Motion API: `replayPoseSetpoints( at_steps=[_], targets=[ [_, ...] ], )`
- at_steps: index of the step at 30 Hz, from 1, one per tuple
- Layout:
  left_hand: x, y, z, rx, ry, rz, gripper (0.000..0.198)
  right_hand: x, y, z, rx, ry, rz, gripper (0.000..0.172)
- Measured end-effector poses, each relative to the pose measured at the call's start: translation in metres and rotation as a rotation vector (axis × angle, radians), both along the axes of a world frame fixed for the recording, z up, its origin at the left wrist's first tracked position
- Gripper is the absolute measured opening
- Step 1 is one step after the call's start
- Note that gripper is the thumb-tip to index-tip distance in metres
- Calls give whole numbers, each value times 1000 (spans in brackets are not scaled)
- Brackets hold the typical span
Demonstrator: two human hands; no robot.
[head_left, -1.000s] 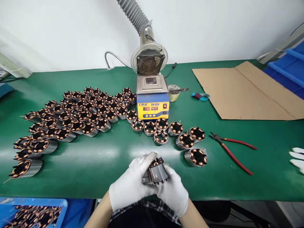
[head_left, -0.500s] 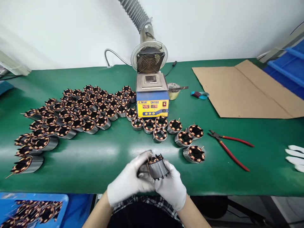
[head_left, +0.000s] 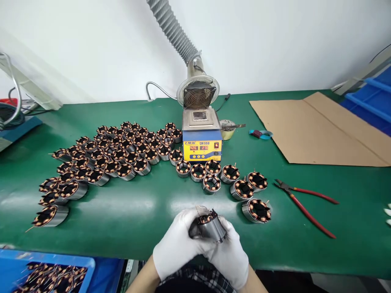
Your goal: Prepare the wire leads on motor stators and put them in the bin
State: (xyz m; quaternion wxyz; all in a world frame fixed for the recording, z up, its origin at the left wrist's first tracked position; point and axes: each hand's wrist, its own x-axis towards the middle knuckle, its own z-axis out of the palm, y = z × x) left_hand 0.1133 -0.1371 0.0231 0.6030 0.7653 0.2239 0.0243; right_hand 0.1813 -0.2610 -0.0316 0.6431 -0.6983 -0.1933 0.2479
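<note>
1. While both white-gloved hands are closed together at the near edge of the green surface (head_left: 137,211), we find a single wound stator (head_left: 210,228) clamped between them. The left hand (head_left: 177,248) wraps its left side and the right hand (head_left: 230,254) cups it from the right and underneath.
2. We see the stator sitting directly between the two hands and touching both, lifted clear of the surface. Neither hand has to reach for it, though the left hand seems to cover more of it.
3. We judge its long axis to be tilted rather than upright. The copper-wound end faces up and leans toward the far left, and the bare steel shell points down toward the near right. Thin wire ends stick up from the top.
4. Nearest to the hands, just to the far right, lies a loose stator (head_left: 258,210), at the near end of a short row of stators (head_left: 232,181) that curves back toward the solder pot (head_left: 202,142).
5. Well to the far left we see a dense crowd of stators (head_left: 116,156). Red-handled pliers (head_left: 305,201) lie apart to the right, and a cardboard sheet (head_left: 320,126) lies beyond them.
6. At the near left corner, below the surface edge, a blue bin (head_left: 45,272) holds more wound parts.
</note>
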Motion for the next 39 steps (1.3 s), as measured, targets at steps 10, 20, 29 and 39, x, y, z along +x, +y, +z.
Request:
replayPoseSetpoints(
  at_steps=[10, 20, 29, 39],
  targets=[
    [20, 12, -8, -624, -302, 669, 26, 0, 10, 25, 461, 1181, 264, 45],
    [11, 12, 3, -468, -65, 541, 14, -3, 12, 27, 352, 728, 164, 43],
    [12, 7, -16, -593, -118, 363, 41, -13, 25, 11, -74, -383, 3, 23],
    [11, 33, -4, -626, -96, 497, 38, -10, 24, -10, -179, -766, -81, 33]
  ],
)
